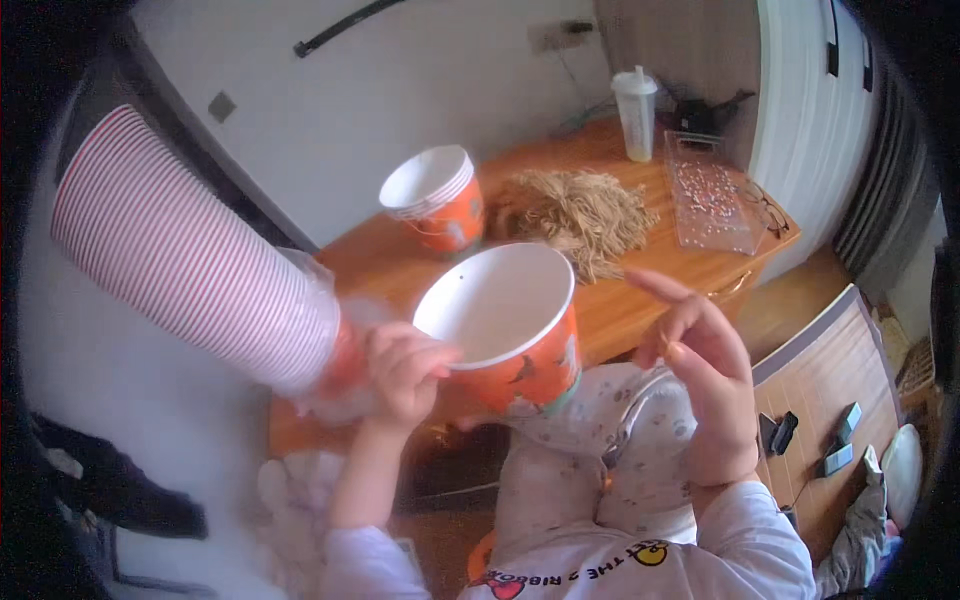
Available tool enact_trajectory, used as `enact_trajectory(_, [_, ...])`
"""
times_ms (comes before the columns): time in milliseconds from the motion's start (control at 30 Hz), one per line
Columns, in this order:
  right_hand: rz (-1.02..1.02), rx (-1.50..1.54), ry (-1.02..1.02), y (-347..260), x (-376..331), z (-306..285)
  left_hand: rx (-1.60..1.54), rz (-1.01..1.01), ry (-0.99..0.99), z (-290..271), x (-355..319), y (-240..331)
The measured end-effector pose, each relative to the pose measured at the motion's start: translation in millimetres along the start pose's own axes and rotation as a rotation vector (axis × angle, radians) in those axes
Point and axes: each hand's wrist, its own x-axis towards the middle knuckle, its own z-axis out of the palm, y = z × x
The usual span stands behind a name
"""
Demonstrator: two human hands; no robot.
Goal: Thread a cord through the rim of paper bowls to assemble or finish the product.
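Note:
An orange paper bucket point(520, 368) with a white inside and dark printed figures is held tilted over my lap, its mouth turned up toward me. My left hand point(402, 372) grips the bucket's rim on its left side, fingers closed. To the right of the bucket, apart from it, my right hand point(700, 345) is raised. Its index finger points out while the thumb and other fingers are pressed together; whatever they may hold is too small to tell. Beyond the bucket, a heap of tan cords point(590, 215) lies on the wooden table point(370, 250).
A tall stack of nested paper buckets point(190, 250) leans at the left. A shorter stack of orange buckets point(455, 210) stands on the table. Farther right are a lidded plastic cup point(637, 115), a clear tray of small beads point(708, 195) and eyeglasses point(768, 212).

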Motion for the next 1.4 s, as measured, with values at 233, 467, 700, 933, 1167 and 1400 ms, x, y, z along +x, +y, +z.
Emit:
enact_trajectory(233, [0.255, 0.675, -0.196, 28, 16, -7, 0.058, 0.024, -0.039, 4, -19, -20])
enact_trajectory(467, [0.278, 0.611, -0.126, 40, 21, -3, 0.142, -0.052, -0.109, 7, -36, -38])
enact_trajectory(700, [-0.102, -0.145, -0.197, 41, 20, 1, -0.153, -0.169, -0.23, 14, -27, 62])
enact_trajectory(933, [-0.489, -0.875, -0.325, 43, 1, 31, -1.683, -1.218, -0.028, 55, -32, 144])
enact_trajectory(1167, [-1.105, -1.079, -0.303, 67, -4, 28, -2.111, -1.284, 0.29, 62, -56, 121])
enact_trajectory(1400, [-1.077, -1.054, -0.616, 84, -10, 40, -1.834, -1.219, 0.308, 37, -28, 117])
